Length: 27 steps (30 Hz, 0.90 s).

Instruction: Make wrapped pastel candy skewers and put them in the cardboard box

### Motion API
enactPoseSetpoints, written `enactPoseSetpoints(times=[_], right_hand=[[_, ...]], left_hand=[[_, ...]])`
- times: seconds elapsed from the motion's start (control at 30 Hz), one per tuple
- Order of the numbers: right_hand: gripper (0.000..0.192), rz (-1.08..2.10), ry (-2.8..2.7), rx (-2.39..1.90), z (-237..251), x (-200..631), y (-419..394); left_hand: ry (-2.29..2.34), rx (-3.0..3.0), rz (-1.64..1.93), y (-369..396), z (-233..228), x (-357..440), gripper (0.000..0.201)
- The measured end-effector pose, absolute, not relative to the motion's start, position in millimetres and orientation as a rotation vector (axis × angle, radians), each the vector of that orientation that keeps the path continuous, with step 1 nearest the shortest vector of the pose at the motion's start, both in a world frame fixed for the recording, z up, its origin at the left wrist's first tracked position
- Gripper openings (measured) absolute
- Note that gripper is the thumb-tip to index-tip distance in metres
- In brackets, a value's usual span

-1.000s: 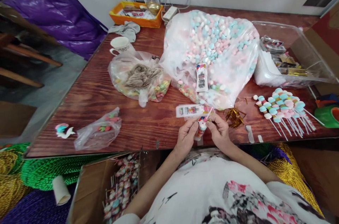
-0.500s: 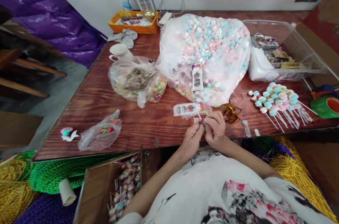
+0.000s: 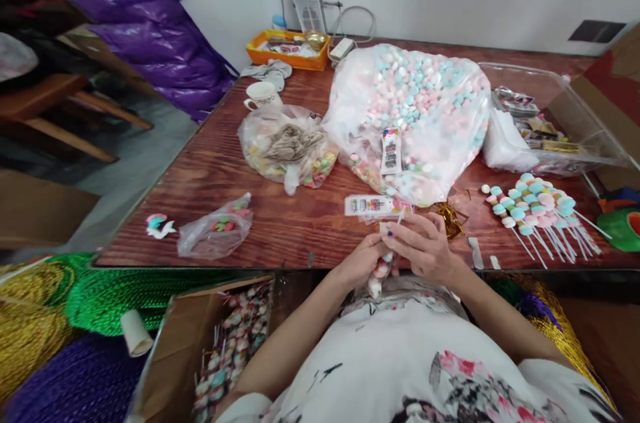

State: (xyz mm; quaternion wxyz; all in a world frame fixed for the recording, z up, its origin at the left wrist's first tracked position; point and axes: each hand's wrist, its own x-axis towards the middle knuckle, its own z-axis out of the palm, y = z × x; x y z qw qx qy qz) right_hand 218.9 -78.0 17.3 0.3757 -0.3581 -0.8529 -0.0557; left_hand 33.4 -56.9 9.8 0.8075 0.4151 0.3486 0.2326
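Observation:
At the near edge of the wooden table (image 3: 200, 176), my left hand (image 3: 361, 262) and my right hand (image 3: 424, 246) are pressed together around a marshmallow skewer (image 3: 379, 272). Its pastel marshmallows hang below my hands and its white stick pokes up toward a printed label strip (image 3: 373, 205). My right hand covers part of the left hand and of the skewer. Gold twist ties (image 3: 450, 218) lie just beyond my right hand. A row of finished marshmallow skewers (image 3: 533, 203) lies to the right.
A big clear bag of pastel marshmallows (image 3: 415, 110) fills the table's middle. A smaller candy bag (image 3: 290, 150) and a little bag (image 3: 215, 233) lie to the left, a clear tray (image 3: 560, 123) to the right. A cardboard box of skewers (image 3: 225, 343) stands below the table edge, beside tinsel (image 3: 85, 296).
Both hands have drawn closer to the table edge, and the skewer now hangs with its marshmallows below them. The camera has shifted left.

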Motion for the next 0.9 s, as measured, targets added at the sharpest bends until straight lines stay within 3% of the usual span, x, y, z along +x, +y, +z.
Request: enactPoseSetpoints(times=[0.13,0.33,0.4,0.6,0.73,0.8,0.9], right_hand=[[0.039,-0.259,-2.506,-0.841,33,230,-74],[0.015,-0.221,-2.549,-0.677,36,233,-73],[0.018,-0.161,-2.558,-0.711,31,233,-74],[0.024,0.266,-2.532,-1.149,11,236,-78],[0.025,0.591,-2.389,-1.335,5,239,-80],[0.021,0.528,-2.305,-1.353,7,240,-84],[0.017,0.184,-2.183,-1.330,12,242,-92]], left_hand=[[0.606,0.938,0.315,-52,16,23,0.040],[0.463,0.895,0.100,-50,11,20,0.049],[0.470,0.989,0.049,-47,11,20,0.044],[0.973,2.165,0.022,-60,29,34,0.018],[1.159,2.549,-0.001,-75,33,46,0.025],[1.143,2.482,0.052,-75,30,45,0.025],[1.093,2.093,0.255,-66,26,41,0.026]])
